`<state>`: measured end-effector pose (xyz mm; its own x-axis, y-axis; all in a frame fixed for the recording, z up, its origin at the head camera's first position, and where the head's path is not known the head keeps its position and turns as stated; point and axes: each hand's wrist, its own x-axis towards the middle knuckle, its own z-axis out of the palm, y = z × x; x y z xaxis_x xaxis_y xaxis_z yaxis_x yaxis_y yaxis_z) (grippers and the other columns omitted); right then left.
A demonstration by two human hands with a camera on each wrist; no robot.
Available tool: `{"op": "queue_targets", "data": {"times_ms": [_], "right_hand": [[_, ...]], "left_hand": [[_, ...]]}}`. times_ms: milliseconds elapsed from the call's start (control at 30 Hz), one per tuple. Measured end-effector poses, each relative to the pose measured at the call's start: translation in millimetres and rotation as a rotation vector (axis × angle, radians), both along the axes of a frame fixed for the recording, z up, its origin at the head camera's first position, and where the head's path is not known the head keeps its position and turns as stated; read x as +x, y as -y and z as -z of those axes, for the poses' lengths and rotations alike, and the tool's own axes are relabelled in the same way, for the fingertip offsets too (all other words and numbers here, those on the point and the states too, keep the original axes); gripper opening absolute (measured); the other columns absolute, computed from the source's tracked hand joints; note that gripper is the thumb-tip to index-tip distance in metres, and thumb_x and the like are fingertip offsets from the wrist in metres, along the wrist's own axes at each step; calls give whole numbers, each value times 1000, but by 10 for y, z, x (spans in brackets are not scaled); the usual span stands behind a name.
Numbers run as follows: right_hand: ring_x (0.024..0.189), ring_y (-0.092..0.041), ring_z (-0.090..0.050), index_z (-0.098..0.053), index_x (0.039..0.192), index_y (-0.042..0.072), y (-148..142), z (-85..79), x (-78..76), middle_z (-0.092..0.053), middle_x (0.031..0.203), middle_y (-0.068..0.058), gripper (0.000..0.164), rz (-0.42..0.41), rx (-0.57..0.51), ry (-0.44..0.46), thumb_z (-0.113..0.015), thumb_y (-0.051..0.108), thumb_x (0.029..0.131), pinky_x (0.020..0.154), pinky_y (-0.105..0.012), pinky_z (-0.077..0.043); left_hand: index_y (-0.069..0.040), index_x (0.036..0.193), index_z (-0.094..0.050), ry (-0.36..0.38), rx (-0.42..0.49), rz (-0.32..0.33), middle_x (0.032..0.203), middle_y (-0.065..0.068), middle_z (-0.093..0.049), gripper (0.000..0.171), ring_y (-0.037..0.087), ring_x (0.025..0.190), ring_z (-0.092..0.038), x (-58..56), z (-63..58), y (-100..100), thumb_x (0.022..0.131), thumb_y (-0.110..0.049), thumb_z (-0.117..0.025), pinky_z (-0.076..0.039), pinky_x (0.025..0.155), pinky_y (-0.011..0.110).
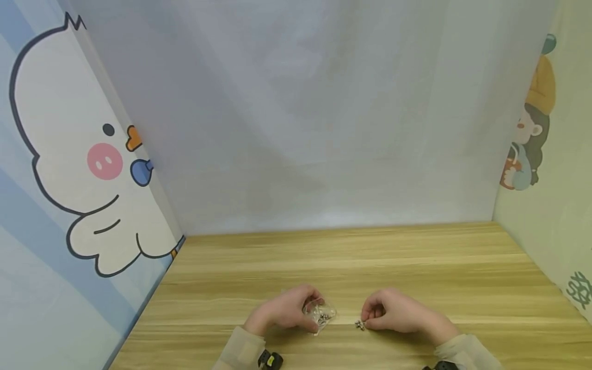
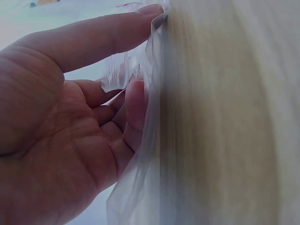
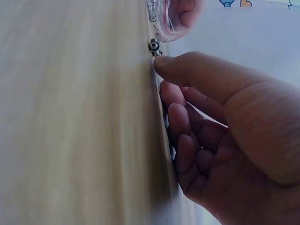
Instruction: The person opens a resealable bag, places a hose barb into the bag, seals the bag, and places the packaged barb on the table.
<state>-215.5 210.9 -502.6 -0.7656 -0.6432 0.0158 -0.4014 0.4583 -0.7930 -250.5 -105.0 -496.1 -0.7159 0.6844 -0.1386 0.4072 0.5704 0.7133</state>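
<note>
A small clear plastic bag [image 1: 327,310] with several tiny metal pieces in it is held in my left hand [image 1: 291,308], low over the tabletop. In the left wrist view the thumb presses on the clear film [image 2: 152,61] and the fingers curl behind it. To the right, a little cluster of shiny metal pieces [image 1: 359,325] lies on the wood. My right hand [image 1: 398,312] rests beside this cluster, thumb tip right at it. The right wrist view shows the metal pieces [image 3: 154,46] just past the thumb, with the other fingers loosely bent and apart from the thumb.
The wood-grain table [image 1: 351,262] reaches back to a plain grey-white curtain [image 1: 324,128]. Printed panels stand on both sides, a white cartoon bird [image 1: 60,128] at left and a cartoon figure [image 1: 524,149] at right. Dark wrist devices [image 1: 270,359] sit at the sleeves.
</note>
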Motion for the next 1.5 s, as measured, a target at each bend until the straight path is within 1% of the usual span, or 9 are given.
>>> {"op": "queue_targets", "data": {"times_ms": [233,533,833,1033,1200,1500], "right_hand": [[72,-2,-59,-77,92,12,-6,25,-3,-66,79,13,5,-2,-3,-5,-82,11,92,66,-23,-52],[73,-2,-59,-77,92,15,-21,29,-34,-66,79,13,5,-8,2,0,-82,12,93,67,-24,-52],[74,-1,-60,-77,92,17,-20,14,-43,-66,81,15,6,-28,3,-45,-81,13,92,69,-25,-54],[77,-4,-63,-76,92,18,-6,-24,-59,-68,83,13,7,-10,4,-37,-81,12,92,71,-26,-56],[77,-4,-63,-76,92,19,36,-38,-83,-69,83,13,7,7,10,-47,-81,14,93,72,-27,-56],[77,-4,-64,-76,93,17,128,-84,-111,-69,83,13,6,18,1,-58,-80,12,93,73,-27,-57]], "left_hand": [[-6,124,-66,15,9,-13,108,-5,-60,57,8,99,-55,34,-10,2,76,-11,-95,-50,93,29],[-8,123,-66,14,11,-16,111,-6,-60,55,8,102,-56,24,-16,4,76,-10,-95,-50,96,30],[-8,123,-66,-5,-13,-11,111,-7,-62,55,7,101,-57,27,-18,7,76,-12,-96,-51,94,28],[-8,123,-66,-17,-18,-12,112,-7,-61,55,6,101,-56,24,-14,5,76,-12,-95,-50,96,27],[-9,122,-66,-11,-17,-21,112,-7,-62,55,7,102,-57,24,-21,-6,76,-12,-95,-50,96,28],[-10,123,-67,0,-18,-22,113,-7,-61,54,7,103,-56,19,-32,-4,77,-14,-95,-49,96,28]]}}
